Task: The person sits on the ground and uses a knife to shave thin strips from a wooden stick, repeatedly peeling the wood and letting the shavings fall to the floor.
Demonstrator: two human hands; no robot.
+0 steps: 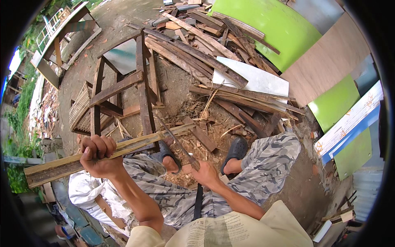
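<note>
My left hand (100, 158) is wrapped round a long wooden strip (57, 169), pale yellow on its upper face and dark and weathered on its side. The strip slants from the lower left up to the middle, above my left thigh. In my right hand (205, 173) is the brown handle of a long thin-bladed knife, like a machete (176, 142). Its blade points up and to the left, crossing close to the strip's far end; whether blade and wood touch I cannot tell. Wood shavings (187, 164) lie on the ground between my feet.
A dark wooden frame (117, 88) stands just beyond the strip, with a slatted piece at its left. Ahead lies a heap of old boards (205, 57). Green panels (263, 29) and a plywood sheet (329, 57) lie at the right. A wooden table (61, 37) stands far left.
</note>
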